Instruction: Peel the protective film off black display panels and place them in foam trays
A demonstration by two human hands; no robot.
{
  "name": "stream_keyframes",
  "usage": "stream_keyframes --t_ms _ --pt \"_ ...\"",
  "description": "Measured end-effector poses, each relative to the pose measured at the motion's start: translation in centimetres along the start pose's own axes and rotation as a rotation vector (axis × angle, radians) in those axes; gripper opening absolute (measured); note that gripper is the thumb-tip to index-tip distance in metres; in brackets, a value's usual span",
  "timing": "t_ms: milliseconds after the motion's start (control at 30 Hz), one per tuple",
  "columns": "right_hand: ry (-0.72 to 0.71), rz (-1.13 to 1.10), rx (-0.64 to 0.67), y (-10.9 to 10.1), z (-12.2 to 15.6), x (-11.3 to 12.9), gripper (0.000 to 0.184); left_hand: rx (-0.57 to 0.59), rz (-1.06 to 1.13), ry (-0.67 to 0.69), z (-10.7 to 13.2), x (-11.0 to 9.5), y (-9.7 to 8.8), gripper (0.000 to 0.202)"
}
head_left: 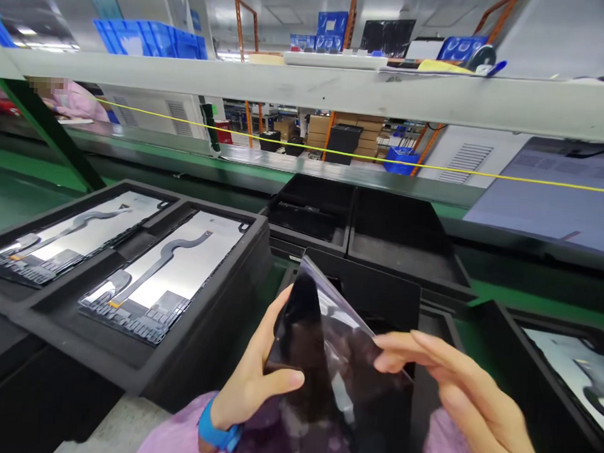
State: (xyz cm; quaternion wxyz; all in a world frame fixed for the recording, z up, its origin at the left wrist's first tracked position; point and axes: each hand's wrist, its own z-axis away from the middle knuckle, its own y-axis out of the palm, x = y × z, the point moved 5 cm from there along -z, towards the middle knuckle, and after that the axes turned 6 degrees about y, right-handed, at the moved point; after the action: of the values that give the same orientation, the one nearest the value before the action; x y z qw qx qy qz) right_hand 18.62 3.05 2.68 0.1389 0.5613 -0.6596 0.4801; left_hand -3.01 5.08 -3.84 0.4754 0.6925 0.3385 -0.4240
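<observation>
A glossy black display panel (302, 333) is tilted up in front of me. My left hand (255, 371), with a blue band at the wrist, grips its left edge, the thumb lying on the front face. Along the panel's right side, a clear film (340, 322) stands partly off the surface and catches the light. My right hand (455, 380) has its fingertips pinched at the film's right edge. The panel's lower part runs down over my pink sleeves.
On the left, a black foam tray (265, 251) holds two display panels (165, 267), silver backs up with ribbon cables. Black two-section trays (406, 234) stand ahead. Another tray with a silver-backed panel (576, 372) is at right. A white shelf beam (308, 86) crosses above; a person (80, 100) sits far left.
</observation>
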Motion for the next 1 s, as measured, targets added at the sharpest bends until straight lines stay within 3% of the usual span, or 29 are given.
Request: stream_keyframes --t_ms 67,167,333,433,600,667,767,1000 --pt "-0.012 0.043 0.193 0.6 -0.4 0.0 0.052 0.033 0.066 -0.016 -0.7 -0.2 -0.2 0.089" --pt "-0.097 0.177 0.38 1.2 -0.1 0.0 0.05 0.039 0.158 -0.056 -1.4 -0.4 -0.3 0.084" --pt "-0.093 0.308 0.411 1.2 0.3 -0.7 0.03 0.043 0.219 -0.153 -2.0 -0.8 0.3 0.069" --pt "-0.117 0.279 0.241 0.7 -0.6 -0.9 0.01 -0.033 0.179 -0.124 -2.2 -0.8 0.2 0.056" --pt "-0.069 0.217 -0.375 -0.1 -2.1 -0.9 0.019 -0.191 0.142 -0.026 -2.5 0.0 -0.2 0.051" --pt "-0.008 0.1 -0.533 0.2 -2.2 -1.1 0.022 -0.223 0.063 0.018 -2.5 0.3 -0.4 0.049" --pt "0.061 -0.001 -0.65 0.6 -2.1 -1.3 0.024 -0.229 0.01 0.011 -2.6 0.9 -0.5 0.048" --pt "0.113 -0.105 -0.71 0.6 -1.8 -2.2 0.026 -0.154 0.052 -0.094 -3.7 3.3 -1.1 0.045"
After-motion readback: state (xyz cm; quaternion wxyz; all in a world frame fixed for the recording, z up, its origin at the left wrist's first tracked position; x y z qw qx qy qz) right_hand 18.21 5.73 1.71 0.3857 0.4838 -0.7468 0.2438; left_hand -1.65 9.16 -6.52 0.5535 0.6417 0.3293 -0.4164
